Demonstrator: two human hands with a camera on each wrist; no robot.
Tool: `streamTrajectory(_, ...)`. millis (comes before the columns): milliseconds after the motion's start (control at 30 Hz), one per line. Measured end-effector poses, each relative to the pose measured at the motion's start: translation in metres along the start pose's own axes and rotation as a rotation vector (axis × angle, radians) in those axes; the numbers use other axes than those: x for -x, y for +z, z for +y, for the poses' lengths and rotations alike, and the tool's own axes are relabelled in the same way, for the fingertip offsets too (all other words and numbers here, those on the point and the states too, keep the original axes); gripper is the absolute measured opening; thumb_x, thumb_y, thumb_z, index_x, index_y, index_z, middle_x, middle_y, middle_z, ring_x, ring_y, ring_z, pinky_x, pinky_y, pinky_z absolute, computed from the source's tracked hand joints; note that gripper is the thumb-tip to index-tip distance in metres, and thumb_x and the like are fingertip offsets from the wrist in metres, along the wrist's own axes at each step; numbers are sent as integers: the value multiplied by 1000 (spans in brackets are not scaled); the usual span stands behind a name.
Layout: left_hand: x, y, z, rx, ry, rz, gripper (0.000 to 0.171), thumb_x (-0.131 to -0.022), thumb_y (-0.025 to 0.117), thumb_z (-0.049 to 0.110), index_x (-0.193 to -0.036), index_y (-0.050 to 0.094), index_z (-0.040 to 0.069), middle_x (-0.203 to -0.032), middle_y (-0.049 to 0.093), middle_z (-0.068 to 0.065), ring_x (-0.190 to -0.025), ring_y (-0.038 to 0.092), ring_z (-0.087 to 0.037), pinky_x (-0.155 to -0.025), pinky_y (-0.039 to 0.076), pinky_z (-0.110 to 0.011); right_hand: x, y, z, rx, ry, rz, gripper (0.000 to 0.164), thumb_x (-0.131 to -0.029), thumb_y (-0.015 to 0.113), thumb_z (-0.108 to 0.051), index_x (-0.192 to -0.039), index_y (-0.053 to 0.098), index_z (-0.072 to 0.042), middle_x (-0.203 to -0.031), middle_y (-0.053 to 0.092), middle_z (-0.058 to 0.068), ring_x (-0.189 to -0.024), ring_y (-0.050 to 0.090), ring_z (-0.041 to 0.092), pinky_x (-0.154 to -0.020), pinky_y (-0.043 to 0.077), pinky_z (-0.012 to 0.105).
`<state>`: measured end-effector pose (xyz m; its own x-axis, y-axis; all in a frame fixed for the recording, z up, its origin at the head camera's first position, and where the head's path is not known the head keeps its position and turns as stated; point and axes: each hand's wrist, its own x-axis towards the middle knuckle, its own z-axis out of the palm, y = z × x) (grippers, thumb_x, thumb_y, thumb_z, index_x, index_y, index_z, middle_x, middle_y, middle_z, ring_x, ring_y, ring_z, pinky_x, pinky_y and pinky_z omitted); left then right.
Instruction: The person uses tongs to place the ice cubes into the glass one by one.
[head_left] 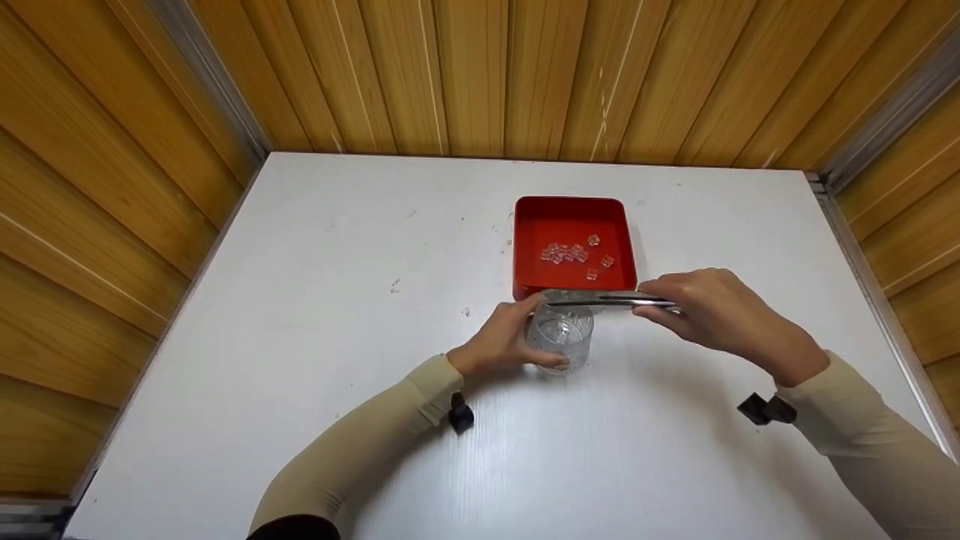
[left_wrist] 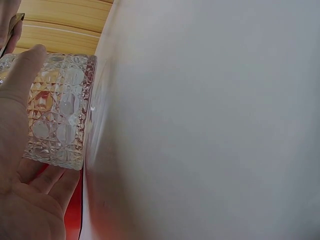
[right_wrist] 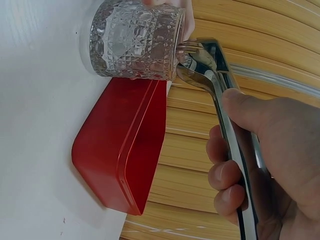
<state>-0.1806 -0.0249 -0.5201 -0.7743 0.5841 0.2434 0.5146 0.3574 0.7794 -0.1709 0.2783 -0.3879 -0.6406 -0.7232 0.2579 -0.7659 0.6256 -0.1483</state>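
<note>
My left hand [head_left: 504,341] holds a clear glass [head_left: 566,341] with a cut pattern, thumb on the near side and fingers round the far side. In the left wrist view the glass [left_wrist: 60,110] stands upright on the table. My right hand [head_left: 716,315] grips metal tongs [head_left: 611,299], laid nearly level, their tips over the glass's mouth. From the right wrist, the tips of the tongs [right_wrist: 220,87] appear close together at the glass's rim; whether a cube is between them I cannot tell. Clear cubes [head_left: 570,253] lie in a red box [head_left: 525,232] just beyond the glass.
The white table [head_left: 337,300] bears a few small dark marks. Wood-patterned panels [head_left: 472,82] stand along its back and both sides, with metal posts [head_left: 217,82] at the corners. Several of the cubes sit in a cluster; a few lie apart towards the box's right side.
</note>
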Motion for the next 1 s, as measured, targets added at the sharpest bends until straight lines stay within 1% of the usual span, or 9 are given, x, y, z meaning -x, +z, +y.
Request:
streamTrajectory(167,0,0,1,-15,9,6,79,-74,94,37,-137,54,12,-116,73,-2,-99,66,-9,-90,52,-20,-1,1,2,4,-19,20,22,-84,86,-15,-103,78,-7,-84,75,0,-61,61,9,-54,53,28)
streamTrajectory(333,0,0,1,-23,5,4,85,-73,94,38,-142,52,11,-119,73,-4,-102,66,-9,-93,52,-21,-4,-2,3,-4,2,-3,23,-85,85,-16,-104,78,-7,-84,75,0,-61,57,7,-55,52,28)
streamTrajectory(467,0,-1,1,-36,3,5,85,-73,93,40,-142,52,10,-120,72,-4,-104,66,-10,-94,52,-22,-9,-5,4,-5,14,-18,21,-86,84,-16,-104,78,-7,-82,74,-1,-60,53,7,-53,49,26)
streamTrajectory(600,-1,-1,2,-36,-3,3,82,-73,93,41,-139,53,10,-119,72,-3,-104,66,-10,-93,51,-21,-16,-10,7,0,25,-42,22,-86,84,-15,-106,79,-7,-82,74,0,-59,52,8,-53,48,25)
streamTrajectory(767,-1,-1,2,-31,-12,4,87,-73,93,42,-143,52,11,-124,71,-4,-108,65,-12,-97,50,-22,-26,-14,12,9,11,-59,20,-87,83,-16,-104,77,-6,-82,74,1,-59,52,10,-53,47,27)
streamTrajectory(900,0,-1,2,-27,-19,0,88,-73,93,42,-144,51,12,-125,70,-2,-108,64,-10,-97,50,-22,-36,-15,18,14,1,-61,18,-88,83,-16,-101,76,-5,-80,73,2,-59,52,11,-53,47,28)
streamTrajectory(1000,0,-1,2,-22,-10,3,86,-73,93,41,-144,52,12,-124,70,-1,-107,64,-10,-96,50,-21,-44,-15,23,23,3,-66,17,-88,82,-16,-99,76,-5,-78,72,1,-59,52,11,-54,46,29)
